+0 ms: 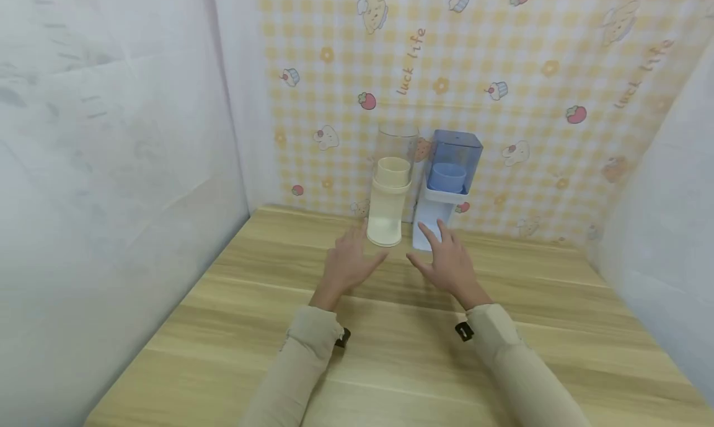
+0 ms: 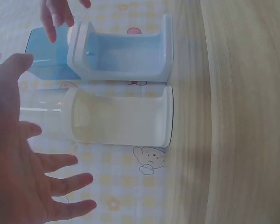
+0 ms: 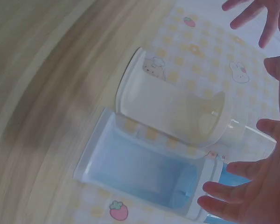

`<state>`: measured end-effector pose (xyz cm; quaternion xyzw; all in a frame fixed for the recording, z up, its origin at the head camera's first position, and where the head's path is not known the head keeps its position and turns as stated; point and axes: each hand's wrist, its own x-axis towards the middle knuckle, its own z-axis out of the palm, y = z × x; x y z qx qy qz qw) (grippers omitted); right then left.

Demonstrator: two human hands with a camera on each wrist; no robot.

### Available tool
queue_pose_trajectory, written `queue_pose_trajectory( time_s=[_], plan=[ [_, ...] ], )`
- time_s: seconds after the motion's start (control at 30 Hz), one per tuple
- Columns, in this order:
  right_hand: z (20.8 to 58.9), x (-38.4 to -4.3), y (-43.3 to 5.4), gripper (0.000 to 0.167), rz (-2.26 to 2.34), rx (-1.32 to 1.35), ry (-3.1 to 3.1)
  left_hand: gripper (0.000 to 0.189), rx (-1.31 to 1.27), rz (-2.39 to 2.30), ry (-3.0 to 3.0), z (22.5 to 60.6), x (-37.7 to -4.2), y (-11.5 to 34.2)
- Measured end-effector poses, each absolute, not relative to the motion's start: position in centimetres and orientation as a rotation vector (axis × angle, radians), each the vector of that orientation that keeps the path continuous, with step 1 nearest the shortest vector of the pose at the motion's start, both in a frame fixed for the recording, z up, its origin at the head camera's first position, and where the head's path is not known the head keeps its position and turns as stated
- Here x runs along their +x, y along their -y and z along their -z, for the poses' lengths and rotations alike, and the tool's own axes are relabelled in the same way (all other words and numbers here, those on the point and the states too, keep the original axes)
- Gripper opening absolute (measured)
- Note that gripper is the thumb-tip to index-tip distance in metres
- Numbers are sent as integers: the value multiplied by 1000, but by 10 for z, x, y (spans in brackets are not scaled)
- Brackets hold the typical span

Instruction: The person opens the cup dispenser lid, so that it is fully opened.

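1. Two holders stand upright on one desk (image 1: 390, 371): a cream holder (image 1: 386, 213) and, just to its right, a blue holder (image 1: 431, 213).
2. The cream holder has a smooth plastic body with rounded edges, a curved back and a round base; a transparent cylinder (image 1: 397, 143) rises from its top, around one cream cup (image 1: 393, 171).
3. The blue holder, pale and glossy, is squarer, with a see-through blue box (image 1: 457, 140) on top and one round blue cup (image 1: 447, 178) inside.
4. Two hands reach in. The left hand (image 1: 347, 263) is in front of the cream holder and to its left, its grip wide, fingers spread and thumb apart.
5. The right hand (image 1: 449, 263) is in front of the cream holder and to its right, before the blue one; its grip is wide too, though overlap makes it hard to tell whether any fingertip touches the blue holder.
6. Two beige cloth sleeves cover the forearms, the left sleeve (image 1: 309, 346) and the right sleeve (image 1: 502, 340).
7. Beneath the cream holder, the desk shows streaked wood grain; behind it hangs one yellow-and-white checked cloth (image 1: 474, 49), printed with strawberries, cupcakes and flowers.
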<state>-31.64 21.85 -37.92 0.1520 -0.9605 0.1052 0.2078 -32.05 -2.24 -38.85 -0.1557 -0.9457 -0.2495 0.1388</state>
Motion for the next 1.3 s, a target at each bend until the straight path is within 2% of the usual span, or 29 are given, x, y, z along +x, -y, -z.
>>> queue_pose_trajectory(
  time_s=[0.37,0.6,0.8,1.03,1.3],
  plan=[
    [356,-346,-219,75,-751,305,2535,86,-335,1156,2619,388,-315,29],
    [320,-376,-228,88,-979,51,2314,96,-349,1454,2553,387,-315,24],
    [292,-397,-236,100,-975,-61,2252,104,-367,1596,2467,389,-317,15],
    [268,-415,-238,99,-1019,-97,2243,111,-400,1703,2410,389,-316,14],
    [267,-428,-239,98,-1157,-73,2268,108,-464,1715,2406,392,-310,17]
  ],
)
